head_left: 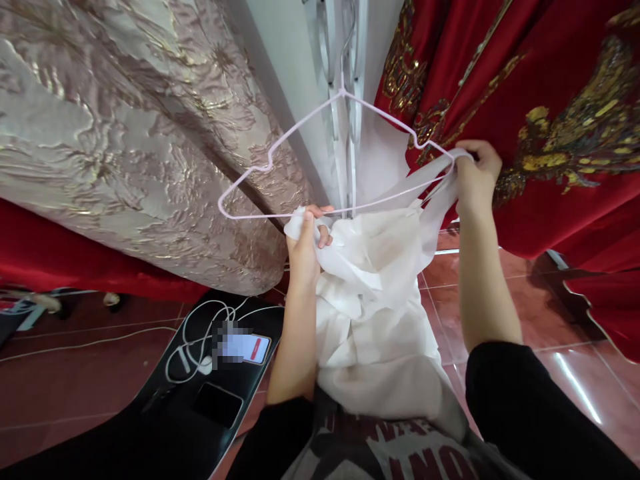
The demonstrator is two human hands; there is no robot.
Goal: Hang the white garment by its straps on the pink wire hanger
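Observation:
A pale pink wire hanger [342, 92] hangs by its hook in front of me. A sheer white garment [375, 293] drapes down from it toward my lap. My right hand [479, 170] is closed on the garment's strap at the hanger's right end, and the strap loops over that corner. Lower and to the left, my left hand [309, 237] grips the garment's other upper edge, just at the hanger's bottom bar. The hanger's left corner is bare, out beyond my left hand. Part of the right fingers is hidden behind the cloth.
Shiny beige brocade fabric [150, 147] hangs at the left, and red cloth with gold sequins [560, 133] at the right. White metal rails [345, 147] stand behind the hanger. A black seat [165, 413] at lower left bears a lit phone [255, 348], a dark phone [217, 405] and a white cable [185, 327].

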